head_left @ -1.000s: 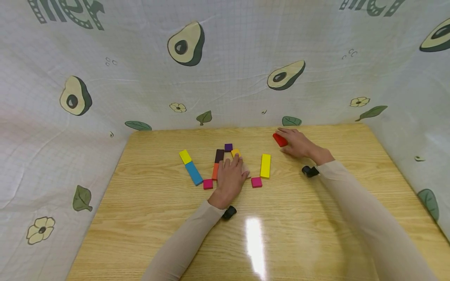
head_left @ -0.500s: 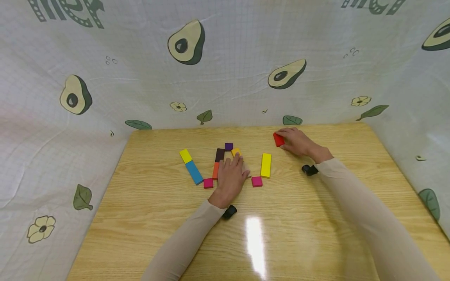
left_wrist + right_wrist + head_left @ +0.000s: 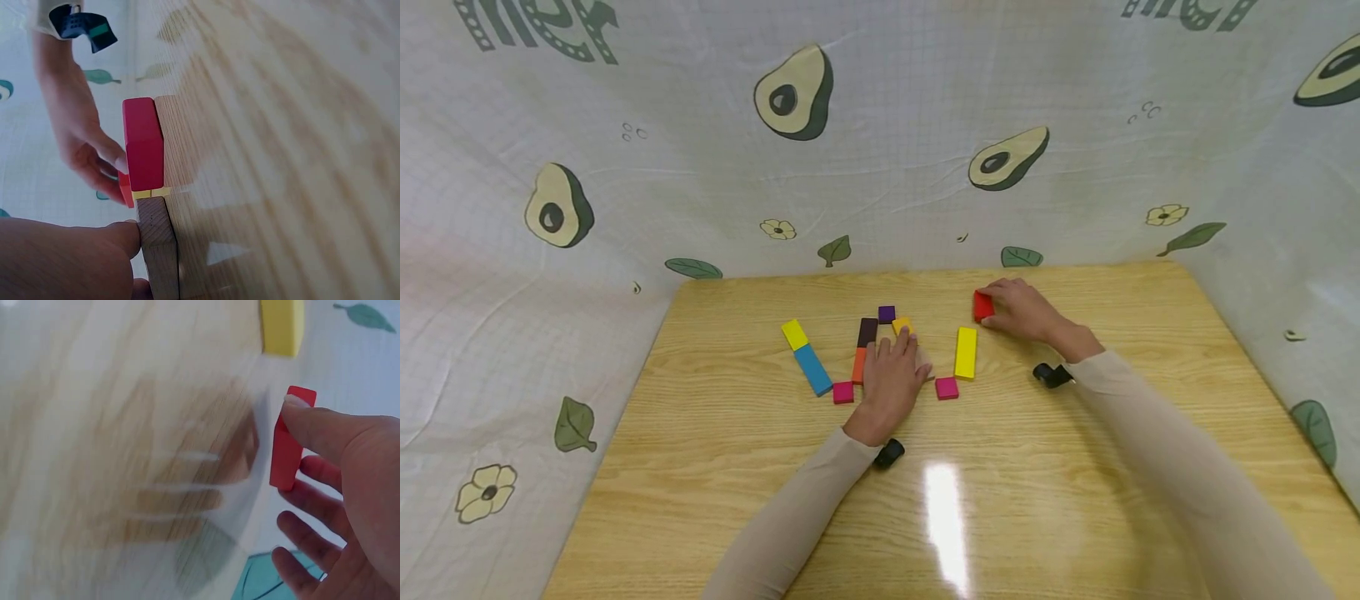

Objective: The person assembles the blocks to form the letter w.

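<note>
My right hand (image 3: 1022, 310) pinches a red block (image 3: 982, 307) between thumb and fingers, at the back right of the wooden table. In the right wrist view the thumb presses one face of the red block (image 3: 287, 450), with fingertips behind it. My left hand (image 3: 889, 379) rests over the middle blocks with fingers extended, its fingertips at an orange-yellow block (image 3: 902, 323). Under that hand a plain wood block (image 3: 924, 360) is partly covered; the left wrist view has the thumb touching the plain wood block (image 3: 157, 240). A long yellow block (image 3: 966, 353) lies between the hands.
Left of the left hand lie a small yellow block (image 3: 795, 334), a blue block (image 3: 813, 369), a dark brown block (image 3: 868, 332) and an orange-red block (image 3: 859, 365). Pink squares (image 3: 843, 392) flank the hand. Behind is a purple square (image 3: 887, 313). A patterned cloth (image 3: 895, 150) borders the table (image 3: 715, 483).
The right hand has turned the red block from slanted to nearly straight and moved it a little left, towards the long yellow block. My left hand stays in place.
</note>
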A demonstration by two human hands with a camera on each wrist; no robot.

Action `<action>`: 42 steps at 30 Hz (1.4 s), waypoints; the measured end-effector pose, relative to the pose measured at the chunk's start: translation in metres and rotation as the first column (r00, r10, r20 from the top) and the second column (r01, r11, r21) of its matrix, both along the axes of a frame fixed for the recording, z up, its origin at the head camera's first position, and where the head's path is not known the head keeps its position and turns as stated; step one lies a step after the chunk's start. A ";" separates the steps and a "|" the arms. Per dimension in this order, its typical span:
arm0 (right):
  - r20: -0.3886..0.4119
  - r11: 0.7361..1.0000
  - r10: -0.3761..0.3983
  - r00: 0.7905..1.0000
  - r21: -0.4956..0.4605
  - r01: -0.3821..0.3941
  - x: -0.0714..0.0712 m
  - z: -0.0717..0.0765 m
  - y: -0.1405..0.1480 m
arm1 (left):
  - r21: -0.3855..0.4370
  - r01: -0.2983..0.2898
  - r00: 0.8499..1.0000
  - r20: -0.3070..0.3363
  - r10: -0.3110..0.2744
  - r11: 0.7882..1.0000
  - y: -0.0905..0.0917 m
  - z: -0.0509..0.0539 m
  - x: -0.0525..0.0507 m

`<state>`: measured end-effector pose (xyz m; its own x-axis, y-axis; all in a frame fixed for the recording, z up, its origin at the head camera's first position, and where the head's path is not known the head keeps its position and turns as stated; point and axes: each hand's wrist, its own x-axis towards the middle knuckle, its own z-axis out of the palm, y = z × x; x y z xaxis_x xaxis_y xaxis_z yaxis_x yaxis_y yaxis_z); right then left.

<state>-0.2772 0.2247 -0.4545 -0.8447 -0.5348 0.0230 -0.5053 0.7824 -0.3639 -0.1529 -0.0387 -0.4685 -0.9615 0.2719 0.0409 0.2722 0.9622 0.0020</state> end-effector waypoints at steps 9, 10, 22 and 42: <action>0.017 1.000 -0.013 1.000 -0.013 0.013 0.012 0.003 -0.014 | -0.001 -0.002 1.000 -0.006 0.002 1.000 0.000 -0.001 0.000; 0.017 1.000 -0.015 1.000 -0.015 0.015 0.013 0.003 -0.015 | 0.001 -0.002 1.000 -0.002 0.002 1.000 0.000 -0.001 -0.001; 0.021 1.000 -0.012 1.000 -0.002 0.012 0.017 0.003 -0.024 | 0.016 -0.007 1.000 0.021 0.007 1.000 0.002 0.000 0.000; 0.018 1.000 0.001 1.000 0.001 -0.001 0.016 -0.004 -0.024 | -0.010 0.007 1.000 -0.012 -0.007 1.000 0.000 0.000 -0.001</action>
<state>-0.2610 0.2006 -0.4589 -0.8446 -0.5354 0.0069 -0.4991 0.7825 -0.3722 -0.1534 -0.0389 -0.4688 -0.9590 0.2789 0.0494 0.2787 0.9603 -0.0109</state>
